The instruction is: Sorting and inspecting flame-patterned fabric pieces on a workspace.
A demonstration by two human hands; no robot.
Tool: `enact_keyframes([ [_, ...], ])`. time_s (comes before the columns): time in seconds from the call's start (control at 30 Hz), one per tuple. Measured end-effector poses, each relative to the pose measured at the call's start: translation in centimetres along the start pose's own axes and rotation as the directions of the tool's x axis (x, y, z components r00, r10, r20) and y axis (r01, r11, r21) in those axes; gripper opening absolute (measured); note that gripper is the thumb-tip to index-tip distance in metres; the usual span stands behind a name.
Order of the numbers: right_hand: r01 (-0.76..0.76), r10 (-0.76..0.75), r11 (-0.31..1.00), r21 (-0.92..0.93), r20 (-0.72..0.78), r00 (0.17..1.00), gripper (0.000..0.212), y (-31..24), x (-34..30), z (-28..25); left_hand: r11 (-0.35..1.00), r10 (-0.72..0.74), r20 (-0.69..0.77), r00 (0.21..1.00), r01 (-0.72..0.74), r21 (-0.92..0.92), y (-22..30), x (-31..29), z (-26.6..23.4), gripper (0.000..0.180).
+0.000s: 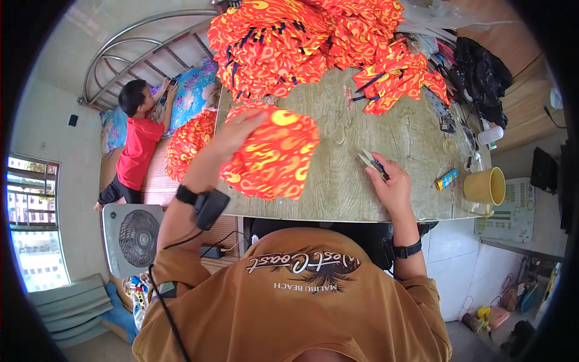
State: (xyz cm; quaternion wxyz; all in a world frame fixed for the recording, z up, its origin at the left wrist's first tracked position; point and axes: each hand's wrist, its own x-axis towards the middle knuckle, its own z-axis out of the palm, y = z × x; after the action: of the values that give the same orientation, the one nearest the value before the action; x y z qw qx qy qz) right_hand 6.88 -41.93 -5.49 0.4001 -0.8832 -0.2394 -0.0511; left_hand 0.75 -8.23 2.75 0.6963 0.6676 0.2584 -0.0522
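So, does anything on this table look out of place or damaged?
Nothing looks clearly spilled or damaged. The heap of red flame-print cloth is messy, with a looser bunch sprawled at its right. The yellow cup seems tipped, though the fisheye bend may cause that.

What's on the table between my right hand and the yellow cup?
In the head view, a small blue-and-yellow packet lies between your right hand and the yellow cup.

The left hand (244,128) is blurred and hides part of the cloth (277,166) under it. The right hand (393,186) covers much of the snips (373,161). Beyond both, the pile (268,51) runs off the top edge and hides the bench (356,130) beneath. Left of them, a person's (140,145) device (173,82) is too small to tell.
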Motion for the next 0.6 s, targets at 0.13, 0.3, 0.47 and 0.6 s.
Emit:
enact_keyframes([
  [0.13,0.002,-0.003,1.0,0.025,0.015,1.0,0.036,-0.3,0.0,0.0,0.874,0.183,-0.079,0.98,-0.126,0.47,-2.0,2.0,-8.0,0.043],
  [0.3,0.006,-0.006,1.0,-0.009,0.036,0.999,0.032,-0.7,0.2,-0.3,0.493,0.418,-0.091,0.904,-0.142,0.859,-5.2,2.7,-10.1,0.037],
  [0.47,0.018,-0.017,0.999,-0.029,0.037,0.999,0.034,-0.3,0.2,-0.1,0.33,0.556,-0.118,0.823,-0.089,0.94,-5.1,3.2,-8.5,0.032],
  [0.6,0.003,0.0,0.999,-0.047,0.065,0.998,0.035,-0.8,0.2,-0.4,0.144,0.807,0.001,0.59,-0.2,0.969,-4.6,4.2,-7.0,0.027],
])
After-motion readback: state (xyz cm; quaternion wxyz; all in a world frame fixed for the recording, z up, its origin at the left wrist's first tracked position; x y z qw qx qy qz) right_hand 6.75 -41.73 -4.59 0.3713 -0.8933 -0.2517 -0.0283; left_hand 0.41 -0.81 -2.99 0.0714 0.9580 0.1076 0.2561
